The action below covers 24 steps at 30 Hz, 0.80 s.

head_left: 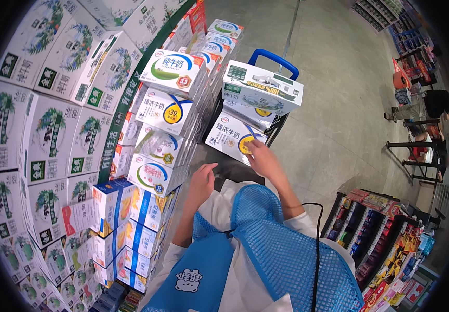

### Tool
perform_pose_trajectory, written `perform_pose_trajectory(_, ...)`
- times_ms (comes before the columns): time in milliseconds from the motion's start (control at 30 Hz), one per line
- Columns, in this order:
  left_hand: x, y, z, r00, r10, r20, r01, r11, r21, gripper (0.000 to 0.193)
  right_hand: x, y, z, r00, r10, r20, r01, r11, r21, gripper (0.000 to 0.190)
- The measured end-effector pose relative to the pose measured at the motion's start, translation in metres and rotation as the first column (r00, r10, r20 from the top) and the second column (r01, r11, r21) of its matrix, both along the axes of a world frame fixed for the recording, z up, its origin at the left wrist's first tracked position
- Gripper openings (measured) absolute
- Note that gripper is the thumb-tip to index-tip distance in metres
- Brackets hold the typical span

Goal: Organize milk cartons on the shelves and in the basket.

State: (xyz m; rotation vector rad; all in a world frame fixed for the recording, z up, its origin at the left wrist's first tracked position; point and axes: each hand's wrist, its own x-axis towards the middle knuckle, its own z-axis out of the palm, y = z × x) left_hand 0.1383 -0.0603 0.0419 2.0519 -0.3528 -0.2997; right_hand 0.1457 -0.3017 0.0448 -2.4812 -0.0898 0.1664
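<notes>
A white milk carton box with a blue and yellow print lies in a black shopping basket or cart with a blue handle. On its near right edge rest the fingers of my right hand; whether they grip it cannot be told. Behind it sit a similar box and, on top, a white and green milk box. My left hand is raised just left of the basket, fingers apart, touching nothing, beside stacked milk boxes.
Tall stacks of white milk boxes line the left side. Blue and white boxes stand low at the left. A snack rack is at the lower right. Black barriers and people are farther right. A black cable hangs before me.
</notes>
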Motion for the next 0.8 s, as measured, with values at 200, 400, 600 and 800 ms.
perform_pose_trajectory(200,0.031,-0.010,0.003,0.997,0.080,0.002,-0.080,0.996,0.033,0.026,0.103,-0.067,-0.016,0.963,-0.156,0.219,0.172,0.983,-0.059,0.051)
perform_pose_trajectory(400,0.061,-0.028,0.005,0.984,0.163,-0.069,-0.155,0.982,0.108,0.027,0.204,-0.132,-0.039,0.915,-0.239,0.325,0.278,0.957,-0.079,0.056)
perform_pose_trajectory(600,0.087,-0.061,0.004,0.968,0.238,-0.080,-0.229,0.968,0.104,0.027,0.261,-0.167,-0.058,0.909,-0.230,0.348,0.283,0.953,-0.110,0.054)
perform_pose_trajectory(800,0.113,-0.091,0.022,0.939,0.318,-0.133,-0.305,0.946,0.107,0.026,0.295,-0.192,-0.064,0.923,-0.285,0.260,0.299,0.954,-0.016,0.035)
